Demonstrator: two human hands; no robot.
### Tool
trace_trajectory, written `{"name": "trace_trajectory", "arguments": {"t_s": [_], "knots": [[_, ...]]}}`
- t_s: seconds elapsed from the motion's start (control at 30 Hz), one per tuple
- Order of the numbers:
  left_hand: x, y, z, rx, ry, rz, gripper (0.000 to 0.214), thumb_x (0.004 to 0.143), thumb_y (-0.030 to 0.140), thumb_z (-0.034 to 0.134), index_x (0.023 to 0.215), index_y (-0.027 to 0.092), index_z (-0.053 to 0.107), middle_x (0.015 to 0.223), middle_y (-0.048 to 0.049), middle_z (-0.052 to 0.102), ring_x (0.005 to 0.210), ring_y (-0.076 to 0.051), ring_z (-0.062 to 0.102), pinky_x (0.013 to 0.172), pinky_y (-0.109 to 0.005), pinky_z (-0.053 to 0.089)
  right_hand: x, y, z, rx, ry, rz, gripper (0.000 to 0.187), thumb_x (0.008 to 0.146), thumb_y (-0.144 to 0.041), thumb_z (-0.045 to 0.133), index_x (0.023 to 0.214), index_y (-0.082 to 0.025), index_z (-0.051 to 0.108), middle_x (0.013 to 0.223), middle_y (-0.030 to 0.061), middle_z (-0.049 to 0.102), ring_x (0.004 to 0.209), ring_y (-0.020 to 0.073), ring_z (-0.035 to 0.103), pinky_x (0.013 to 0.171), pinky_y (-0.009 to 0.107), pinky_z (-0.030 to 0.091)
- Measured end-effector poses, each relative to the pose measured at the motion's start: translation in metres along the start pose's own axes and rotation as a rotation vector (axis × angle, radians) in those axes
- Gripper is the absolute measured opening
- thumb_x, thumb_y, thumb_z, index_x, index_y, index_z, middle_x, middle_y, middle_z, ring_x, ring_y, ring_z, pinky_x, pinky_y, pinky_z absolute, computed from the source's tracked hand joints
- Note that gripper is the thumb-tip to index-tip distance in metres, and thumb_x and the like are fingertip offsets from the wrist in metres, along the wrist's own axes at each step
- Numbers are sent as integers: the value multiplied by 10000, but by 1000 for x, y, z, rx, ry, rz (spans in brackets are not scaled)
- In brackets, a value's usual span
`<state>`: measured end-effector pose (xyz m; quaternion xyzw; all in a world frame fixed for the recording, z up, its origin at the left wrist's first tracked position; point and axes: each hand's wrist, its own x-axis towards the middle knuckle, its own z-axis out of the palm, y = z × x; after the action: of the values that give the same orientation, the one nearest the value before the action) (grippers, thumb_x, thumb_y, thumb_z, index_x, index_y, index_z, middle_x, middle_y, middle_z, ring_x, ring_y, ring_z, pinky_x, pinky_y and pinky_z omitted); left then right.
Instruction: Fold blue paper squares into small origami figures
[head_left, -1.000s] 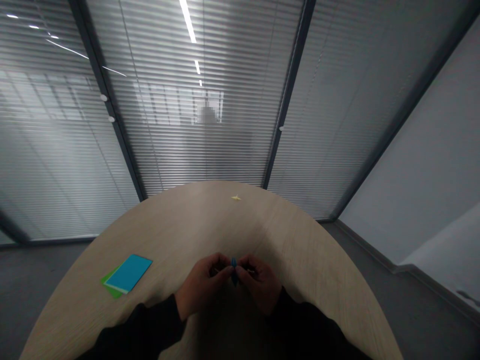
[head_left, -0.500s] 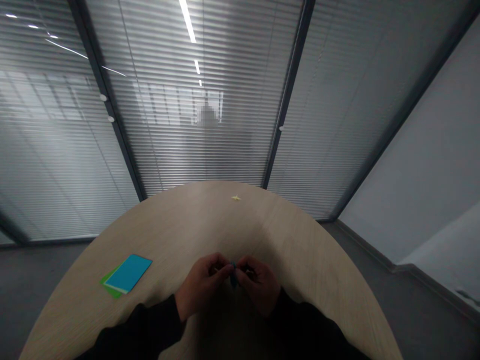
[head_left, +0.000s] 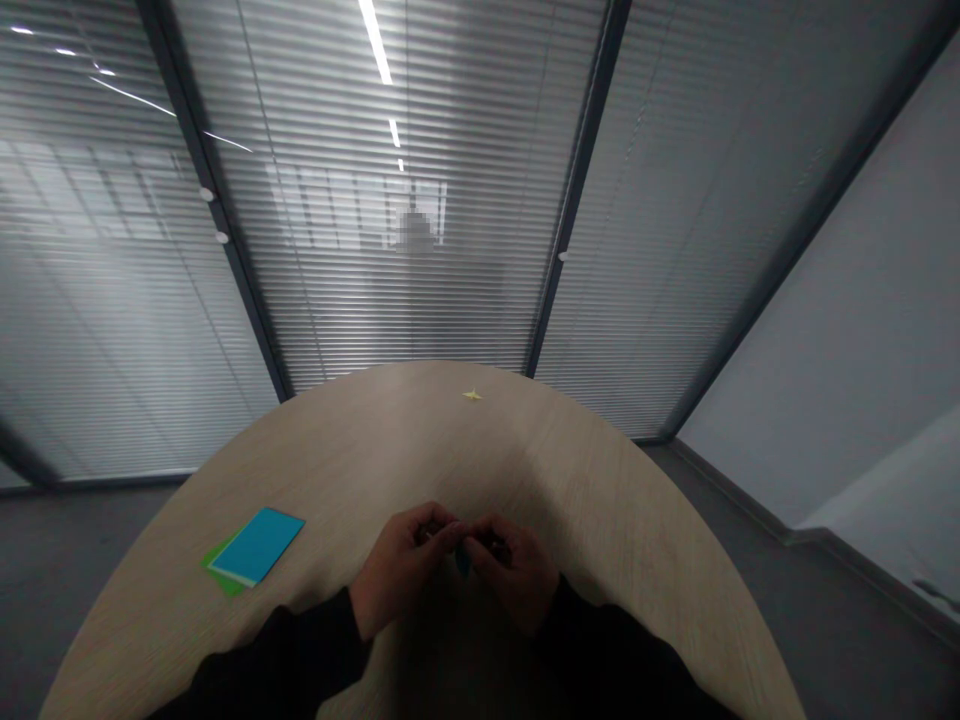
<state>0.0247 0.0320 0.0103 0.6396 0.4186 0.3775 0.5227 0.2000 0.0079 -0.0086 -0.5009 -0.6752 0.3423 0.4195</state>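
The left grip [head_left: 400, 565] and the right grip [head_left: 517, 578] are both closed in towards each other, their fingertips meeting over a small folded blue paper piece [head_left: 463, 561]; that piece sits between them, near the middle of the surface's near edge, and most of it is hidden behind the fingers, so its exact shape cannot be told; the 2 grips seem to pinch it from opposite sides, which suits something this small and lets both hands steady it at once; the wrists angle inward, with dark sleeves [head_left: 277, 665] reaching in over the near edge of the round pale-wood surface [head_left: 600, 500]; the hands appear held just above the wood rather than pressing on it, though the view cannot settle this; towards the left edge of the surface lies a bright blue paper sheet [head_left: 257, 546], set slightly askew on a green paper sheet [head_left: 219, 566] that shows along one side, the pair lying well apart from the hands, on the left grip's side; near the far edge sits a tiny yellow folded paper shape [head_left: 472, 395], alone; beyond the surface stand glass partitions with slatted blinds [head_left: 412, 300], and grey floor [head_left: 97, 560] shows to the side.
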Motion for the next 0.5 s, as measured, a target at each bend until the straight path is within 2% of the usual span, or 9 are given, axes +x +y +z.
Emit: {"name": "trace_trajectory", "arguments": {"t_s": [0.13, 0.27, 0.37, 0.5], "knots": [[0, -2, -1, -4, 16, 18, 333, 845, 475, 623, 803, 145, 638, 637, 3, 589, 559, -125, 497, 527, -234, 362, 0, -5, 0, -13, -21, 4, 181, 839, -333, 598, 792, -170, 661, 656, 8, 640, 549, 120, 560, 515, 221, 408], [1, -2, 0, -14, 7, 37, 316, 857, 455, 612, 854, 141, 650, 705, -28, 634, 627, -150, 555, 583, -254, 410, 0, -9, 0, 3, -3, 16, 175, 821, -319, 591, 743, -168, 634, 627, -3, 605, 524, 111, 524, 504, 218, 388], [2, 0, 0, -3, -57, 30, 315, 847, 440, 621, 920, 136, 662, 798, -58, 673, 713, -176, 597, 653, -278, 440, 1, -8, 0, 21, 29, 59, 190, 816, -338, 593, 730, -171, 619, 614, -9, 580, 526, 115, 516, 499, 222, 384], [2, 1, -2, 23, -121, 0, 325, 825, 459, 630, 817, 135, 651, 723, -34, 640, 658, -161, 554, 614, -270, 405, 2, -2, -1, 19, 74, 55, 197, 827, -347, 586, 747, -171, 622, 624, -7, 582, 557, 126, 536, 526, 233, 409]]}}
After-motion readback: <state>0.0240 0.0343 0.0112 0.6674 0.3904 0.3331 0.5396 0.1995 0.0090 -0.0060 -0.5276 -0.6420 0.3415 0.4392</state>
